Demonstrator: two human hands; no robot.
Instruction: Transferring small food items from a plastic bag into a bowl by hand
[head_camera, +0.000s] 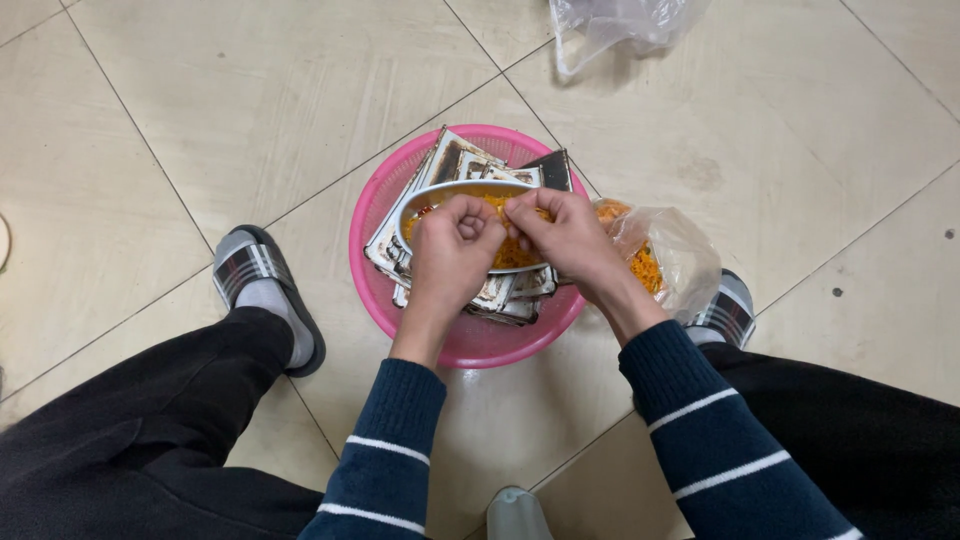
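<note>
Hands: left hand (452, 240) and right hand (568, 235) meet in the centre of the frame, over the white oval dish (430, 196).
Left hand fingers: curled narrow, the tips pressed together at the middle of the dish; what they pinch I cannot tell.
Right hand fingers: bent narrow too, tips touching the left hand's tips; what they grip is hidden.
Dish: it holds orange shredded food (512, 254) and lies on a pile of dark flat trays (462, 160).
Basket: pink round basket (372, 205) on the tiled floor (250, 90), carrying the trays.
Bag, right of centre: clear plastic bag (680, 250) with more orange food, just beside the basket.
Bag, upper edge: another clear plastic bag (610, 25), well apart.
Feet: striped slippers (262, 285) at left and right of the basket.
</note>
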